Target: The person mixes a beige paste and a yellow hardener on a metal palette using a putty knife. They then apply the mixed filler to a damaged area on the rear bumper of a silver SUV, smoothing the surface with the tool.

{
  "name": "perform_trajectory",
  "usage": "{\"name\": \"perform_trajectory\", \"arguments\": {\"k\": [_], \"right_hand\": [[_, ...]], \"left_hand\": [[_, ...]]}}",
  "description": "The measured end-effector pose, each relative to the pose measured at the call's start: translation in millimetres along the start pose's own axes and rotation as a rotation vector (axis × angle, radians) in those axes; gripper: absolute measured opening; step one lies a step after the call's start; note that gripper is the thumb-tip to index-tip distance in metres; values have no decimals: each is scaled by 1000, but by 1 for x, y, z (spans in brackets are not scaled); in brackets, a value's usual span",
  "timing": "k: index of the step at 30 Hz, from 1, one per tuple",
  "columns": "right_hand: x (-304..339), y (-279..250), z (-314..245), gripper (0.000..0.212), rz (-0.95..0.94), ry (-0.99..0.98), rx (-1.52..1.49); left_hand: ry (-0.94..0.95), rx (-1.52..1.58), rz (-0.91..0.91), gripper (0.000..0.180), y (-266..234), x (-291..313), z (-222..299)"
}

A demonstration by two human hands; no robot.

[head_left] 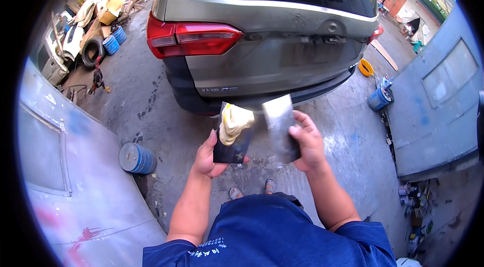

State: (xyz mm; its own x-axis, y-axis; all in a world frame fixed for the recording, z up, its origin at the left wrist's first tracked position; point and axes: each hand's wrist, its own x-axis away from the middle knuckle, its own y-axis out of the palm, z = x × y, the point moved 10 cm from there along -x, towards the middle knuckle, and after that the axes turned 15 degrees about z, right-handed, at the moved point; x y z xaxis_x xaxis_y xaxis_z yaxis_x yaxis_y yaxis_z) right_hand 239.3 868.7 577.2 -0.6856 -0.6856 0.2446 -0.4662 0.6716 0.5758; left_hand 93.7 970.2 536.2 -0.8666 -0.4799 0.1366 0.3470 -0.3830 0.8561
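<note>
In my left hand (pixel 204 157) is a dark rectangular plate (pixel 232 155), gripped by its left side and lower edge. A thick cream-coloured mound of body filler (pixel 235 125), with a yellow streak near its top, sits on the upper part of that plate. My right hand (pixel 309 142) grips a flat, shiny putty spreader (pixel 280 127) by its right edge, fingers behind it and thumb in front. The two flat pieces are held side by side with a narrow gap between them. Beyond them stands the rear of a greyish car (pixel 282 73), its tailgate dull and scuffed in places.
Metal door panels flank me, one at left (pixel 96 166) and one at right (pixel 428 100). A blue bucket (pixel 138 158) stands by the left panel, another (pixel 379 99) by the right, near a yellow ring (pixel 366 68). A rooster (pixel 97 79) and a tyre (pixel 93 51) are at far left.
</note>
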Motion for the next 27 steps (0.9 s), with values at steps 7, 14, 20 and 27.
{"name": "perform_trajectory", "arguments": {"k": [7,14,20,27], "right_hand": [[2,-18,23,43,-216,62,418],[-16,3,24,35,-247,186,392],[-39,13,-46,42,-297,93,277],[17,60,-110,37,-912,-583,505]], "left_hand": [[256,-47,115,71,23,-13,7],[580,-521,197,77,28,-30,-18],[550,-785,135,55,60,-28,-11],[-122,122,-70,60,48,-25,-55]]}}
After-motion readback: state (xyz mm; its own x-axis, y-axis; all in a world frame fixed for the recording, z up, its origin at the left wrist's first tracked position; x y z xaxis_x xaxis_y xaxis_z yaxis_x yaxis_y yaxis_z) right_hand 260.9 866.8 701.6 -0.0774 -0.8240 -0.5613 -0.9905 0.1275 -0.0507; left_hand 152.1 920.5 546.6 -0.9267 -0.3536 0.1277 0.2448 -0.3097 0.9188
